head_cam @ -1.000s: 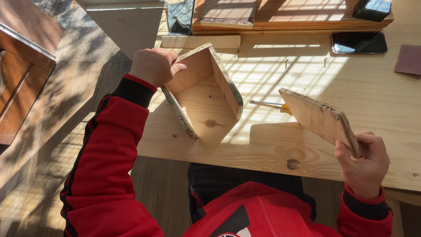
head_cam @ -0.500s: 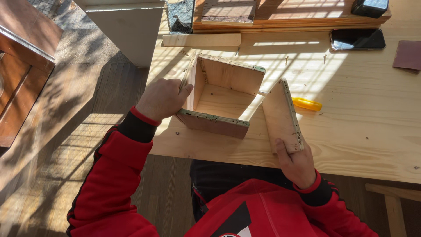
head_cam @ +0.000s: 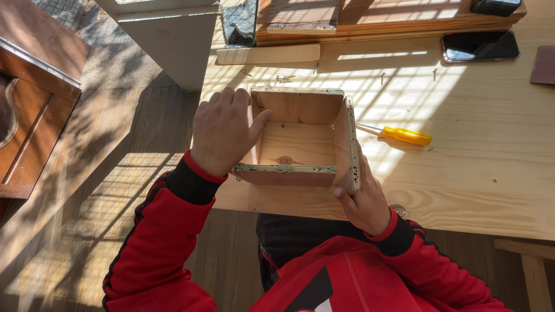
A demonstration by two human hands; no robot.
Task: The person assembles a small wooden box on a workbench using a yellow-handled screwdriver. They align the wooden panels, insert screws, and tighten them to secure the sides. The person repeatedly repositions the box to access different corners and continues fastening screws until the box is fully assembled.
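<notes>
An open wooden box frame (head_cam: 298, 147) of plywood panels stands on the pale wooden table (head_cam: 474, 173) near its front left edge. My left hand (head_cam: 222, 132) grips the frame's left wall, thumb inside. My right hand (head_cam: 364, 199) presses a loose plywood panel (head_cam: 350, 144) upright against the frame's right side, fingers along its outer face. Both arms wear red sleeves with black cuffs.
A yellow-handled screwdriver (head_cam: 399, 134) lies just right of the box. Several small nails (head_cam: 280, 78) are scattered behind it. A black phone (head_cam: 480, 46), a wooden slat (head_cam: 269, 55) and stacked boards (head_cam: 393, 17) sit farther back. Wooden decking lies left of the table.
My right hand brought the loose panel from the right up against the frame's right side. My left hand turned the frame from tilted to standing with its opening upward.
</notes>
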